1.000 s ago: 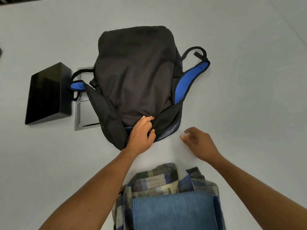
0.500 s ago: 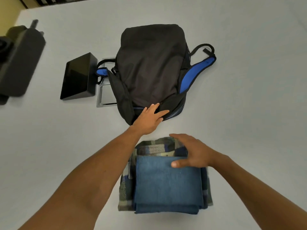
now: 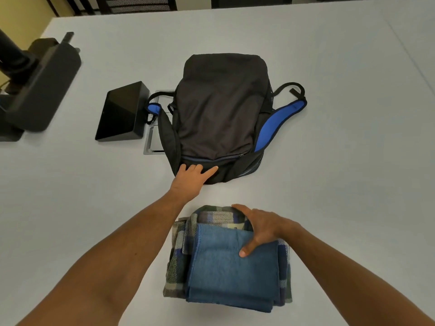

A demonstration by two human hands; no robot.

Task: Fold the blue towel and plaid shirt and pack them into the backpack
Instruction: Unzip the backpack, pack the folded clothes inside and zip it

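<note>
My right hand (image 3: 263, 228) now grips the far edge of the stack, thumb on the blue towel (image 3: 231, 269) w/ plaid shirt (image 3: 179, 262) under. Left hand (image 3: 189, 178), no longer pinching, lies flat on the backpack (image 3: 221, 114) opening. Folding's done; packing next.

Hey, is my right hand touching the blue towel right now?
Touching. The head view shows the right hand with its thumb pressed flat on the blue towel.

A wide pale grey table (image 3: 329, 67) fills the view under soft, even light. Beyond its far edge stand dark chairs (image 3: 141, 3), and a yellow wall (image 3: 21, 17) shows at the upper left. A flush metal plate (image 3: 153, 142) sits in the tabletop.
</note>
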